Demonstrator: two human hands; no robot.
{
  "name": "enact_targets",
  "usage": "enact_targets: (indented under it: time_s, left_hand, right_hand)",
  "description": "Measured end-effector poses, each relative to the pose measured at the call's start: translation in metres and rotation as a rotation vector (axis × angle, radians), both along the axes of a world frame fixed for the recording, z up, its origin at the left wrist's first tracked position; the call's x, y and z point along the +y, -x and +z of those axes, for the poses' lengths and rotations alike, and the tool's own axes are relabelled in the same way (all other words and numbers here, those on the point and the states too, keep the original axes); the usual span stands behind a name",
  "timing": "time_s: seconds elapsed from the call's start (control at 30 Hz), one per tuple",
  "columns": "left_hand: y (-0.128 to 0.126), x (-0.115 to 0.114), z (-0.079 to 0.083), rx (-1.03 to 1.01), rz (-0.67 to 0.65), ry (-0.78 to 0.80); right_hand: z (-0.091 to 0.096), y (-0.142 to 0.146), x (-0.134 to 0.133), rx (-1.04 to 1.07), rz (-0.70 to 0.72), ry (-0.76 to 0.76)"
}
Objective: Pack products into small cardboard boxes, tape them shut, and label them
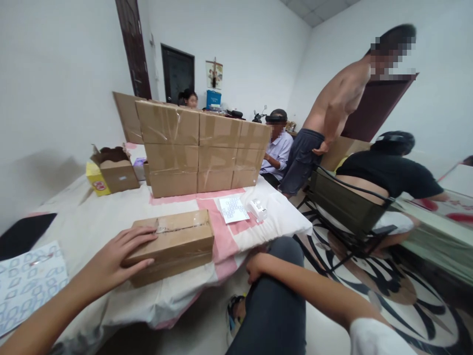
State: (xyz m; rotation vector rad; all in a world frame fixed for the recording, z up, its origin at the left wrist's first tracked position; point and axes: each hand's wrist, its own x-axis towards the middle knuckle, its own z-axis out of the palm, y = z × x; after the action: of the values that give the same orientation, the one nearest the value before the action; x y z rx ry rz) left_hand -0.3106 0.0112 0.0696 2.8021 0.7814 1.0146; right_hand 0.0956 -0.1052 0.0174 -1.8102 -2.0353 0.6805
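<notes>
My left hand [136, 249] lies on the left end of a taped cardboard box [185, 241], its fingers stretched over the top and the thumb apart along the near side. The closed box sits lengthwise near the table's front edge. My right hand [254, 268] rests against my bent knee, with fingers curled and nothing seen in them. Just beyond the box lie a printed paper sheet [233, 209] and a small white object [257, 209] whose kind I cannot make out.
Stacked cardboard boxes [218, 158] form a wall across the cloth-covered table [273, 202]. An open carton [118, 170] and a yellow box [96, 178] stand behind left. A dark flat item [27, 234] and patterned sheet [33, 281] lie left. Several people sit or stand beyond, one in a folding chair [347, 202].
</notes>
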Motion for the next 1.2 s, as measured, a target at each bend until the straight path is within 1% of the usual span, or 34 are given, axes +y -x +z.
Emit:
enact_targets:
  time_s: [0.07, 0.1, 0.13, 0.17, 0.23, 0.3, 0.33, 0.37, 0.43, 0.5, 0.57, 0.67, 0.83, 0.97, 1.07, 1.2]
  left_hand:
    - [0.000, -0.001, -0.002, -0.023, 0.019, 0.019]
    - [-0.001, -0.002, -0.003, -0.039, 0.030, 0.028]
    - [-0.001, -0.003, -0.004, -0.050, 0.036, 0.037]
    - [-0.001, -0.004, -0.005, -0.057, 0.043, 0.048]
    - [-0.001, -0.005, -0.008, -0.060, 0.056, 0.080]
    - [0.001, -0.004, -0.011, -0.051, 0.066, 0.104]
    - [0.002, -0.002, -0.013, -0.046, 0.069, 0.103]
    - [0.004, -0.001, -0.014, -0.039, 0.067, 0.092]
    - [0.008, 0.002, -0.016, -0.011, 0.051, 0.049]
    - [0.011, 0.006, -0.016, 0.035, 0.023, -0.006]
    - [0.012, 0.007, -0.014, 0.072, 0.000, -0.043]
    - [0.010, 0.006, -0.009, 0.068, -0.005, -0.035]
    - [0.001, 0.000, -0.001, 0.033, 0.011, -0.019]
    - [-0.002, -0.003, 0.003, 0.043, 0.018, -0.013]
    - [-0.002, -0.002, 0.004, 0.051, 0.022, -0.009]
    - [-0.003, 0.007, 0.006, 0.052, 0.008, -0.009]
  right_hand:
    - [0.010, -0.005, 0.010, 0.015, 0.154, 0.223]
    - [0.018, -0.011, 0.017, 0.033, 0.206, 0.292]
    - [0.028, -0.019, 0.026, 0.066, 0.232, 0.322]
    - [0.040, -0.030, 0.038, 0.109, 0.232, 0.316]
    - [0.061, -0.056, 0.067, 0.210, 0.142, 0.207]
    - [0.074, -0.083, 0.098, 0.299, -0.058, 0.002]
    - [0.076, -0.096, 0.111, 0.334, -0.180, -0.116]
    - [0.074, -0.107, 0.121, 0.361, -0.299, -0.222]
    - [0.063, -0.126, 0.133, 0.393, -0.507, -0.378]
    - [0.047, -0.138, 0.135, 0.401, -0.653, -0.458]
    - [0.034, -0.146, 0.130, 0.400, -0.735, -0.489]
    - [0.024, -0.154, 0.123, 0.403, -0.791, -0.496]
    - [0.019, -0.163, 0.112, 0.398, -0.847, -0.438]
    - [0.018, -0.166, 0.104, 0.397, -0.903, -0.290]
    - [0.021, -0.166, 0.107, 0.359, -0.924, -0.176]
    - [0.026, -0.168, 0.118, 0.240, -0.943, -0.074]
